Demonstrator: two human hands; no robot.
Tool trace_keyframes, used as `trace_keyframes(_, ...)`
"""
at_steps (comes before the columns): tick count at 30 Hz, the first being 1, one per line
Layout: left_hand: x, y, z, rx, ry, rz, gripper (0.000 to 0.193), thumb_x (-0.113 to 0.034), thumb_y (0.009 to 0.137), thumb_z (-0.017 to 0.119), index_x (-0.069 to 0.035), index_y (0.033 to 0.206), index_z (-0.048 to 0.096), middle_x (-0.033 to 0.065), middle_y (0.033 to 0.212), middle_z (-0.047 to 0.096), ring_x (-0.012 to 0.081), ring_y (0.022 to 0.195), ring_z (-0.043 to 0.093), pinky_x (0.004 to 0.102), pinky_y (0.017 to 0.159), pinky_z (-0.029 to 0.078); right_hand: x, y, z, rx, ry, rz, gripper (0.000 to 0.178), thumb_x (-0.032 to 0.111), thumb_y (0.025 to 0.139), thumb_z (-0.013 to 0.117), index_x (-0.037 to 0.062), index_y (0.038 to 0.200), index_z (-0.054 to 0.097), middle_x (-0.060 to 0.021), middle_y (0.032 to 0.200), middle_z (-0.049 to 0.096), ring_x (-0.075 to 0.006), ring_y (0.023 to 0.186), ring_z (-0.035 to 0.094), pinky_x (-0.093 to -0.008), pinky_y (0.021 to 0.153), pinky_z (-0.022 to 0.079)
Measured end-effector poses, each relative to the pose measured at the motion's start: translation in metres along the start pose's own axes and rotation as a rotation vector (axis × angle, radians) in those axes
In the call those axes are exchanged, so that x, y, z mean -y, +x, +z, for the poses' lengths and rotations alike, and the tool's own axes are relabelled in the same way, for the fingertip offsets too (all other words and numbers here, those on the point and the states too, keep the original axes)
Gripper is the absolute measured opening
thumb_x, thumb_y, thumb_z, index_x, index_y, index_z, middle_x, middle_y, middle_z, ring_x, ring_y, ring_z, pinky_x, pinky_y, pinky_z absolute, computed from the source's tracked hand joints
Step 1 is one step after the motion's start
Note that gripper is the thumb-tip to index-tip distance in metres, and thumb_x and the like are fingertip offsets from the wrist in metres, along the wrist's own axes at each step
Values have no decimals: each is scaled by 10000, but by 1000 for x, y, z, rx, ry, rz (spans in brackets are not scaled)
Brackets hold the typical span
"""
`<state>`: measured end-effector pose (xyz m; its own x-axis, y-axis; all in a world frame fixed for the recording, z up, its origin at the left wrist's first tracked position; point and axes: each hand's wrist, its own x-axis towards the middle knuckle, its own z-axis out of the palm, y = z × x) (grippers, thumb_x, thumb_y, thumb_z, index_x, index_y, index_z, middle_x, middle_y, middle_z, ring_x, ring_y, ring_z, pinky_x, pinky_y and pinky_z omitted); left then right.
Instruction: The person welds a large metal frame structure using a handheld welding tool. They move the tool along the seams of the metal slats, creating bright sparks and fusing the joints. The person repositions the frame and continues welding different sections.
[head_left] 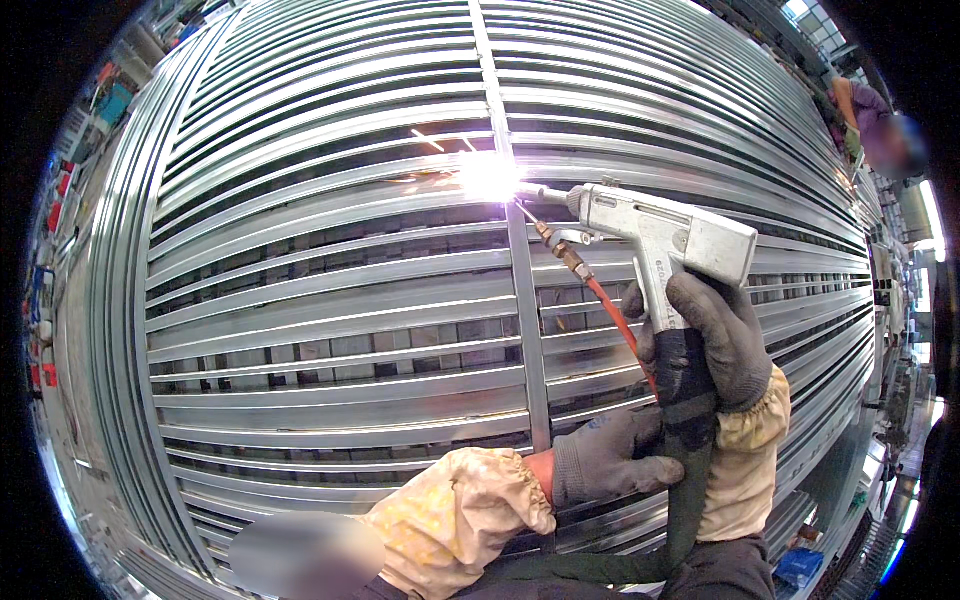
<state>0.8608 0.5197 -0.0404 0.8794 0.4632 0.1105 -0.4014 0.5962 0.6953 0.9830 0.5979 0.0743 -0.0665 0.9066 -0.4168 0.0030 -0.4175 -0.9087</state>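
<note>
A silver handheld welding gun (690,235) points left, its tip at a glaring white-violet weld spot (490,178) with sparks flying off to the left. My right hand (725,335), in a dark grey work glove, is closed round the gun's handle. Below it my left hand (610,460), gloved the same way, grips the black-wrapped cable (685,420) that runs down from the handle. A thin wire guide with a brass fitting (562,252) and a red hose (618,325) reaches to the weld. The glare hides the joint, which lies on the metal grating's middle bar (527,330).
The large grating of parallel metal bars (340,345) spreads across most of the view, with several long side rails (120,330) at the left. Another person (870,125) stands at its far right edge. A blue bag-like item (798,567) lies at the lower right.
</note>
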Motion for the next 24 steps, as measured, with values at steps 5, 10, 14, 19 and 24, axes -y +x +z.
trace_keyframes(5, -2, 2, 3, -21, -39, 97, 610, -296, 935, 669, 34, 1382, 417, 97, 1179, 611, 138, 1036, 555, 308, 889, 471, -1, 0, 0, -19, 26, 13, 370, 220, 938, 640, -23, 1203, 557, -133, 906, 681, -158, 629, 652, -255, 501, 525)
trace_keyframes(10, 4, 4, 0, 2, 15, 187, 594, -323, 931, 671, 35, 1352, 453, 111, 1242, 616, 167, 1143, 563, 352, 988, 453, -1, -1, 0, -28, 29, 25, 361, 200, 940, 643, -27, 1207, 555, -133, 921, 680, -156, 636, 657, -256, 517, 532)
trace_keyframes(14, 2, 3, 0, 0, 13, 136, 571, -314, 928, 676, 27, 1337, 473, 104, 1243, 618, 165, 1141, 566, 354, 997, 450, -3, -2, 0, -52, 54, 14, 368, 189, 928, 664, -34, 1201, 556, -134, 932, 678, -159, 636, 659, -262, 519, 536)
trace_keyframes(19, 2, 4, -1, 28, 37, 154, 598, -285, 932, 668, 26, 1382, 426, 119, 1226, 598, 153, 1128, 546, 329, 969, 458, -4, -3, 0, -52, 83, 3, 372, 189, 926, 668, -36, 1200, 556, -137, 936, 677, -162, 637, 657, -264, 526, 538)
trace_keyframes(24, 11, 2, -3, 12, 35, 24, 607, -300, 926, 681, 22, 1378, 435, 104, 1194, 622, 149, 1090, 564, 332, 956, 463, -1, -3, 2, -31, 59, 9, 372, 211, 936, 655, -18, 1213, 561, -130, 926, 687, -157, 632, 653, -262, 522, 533)
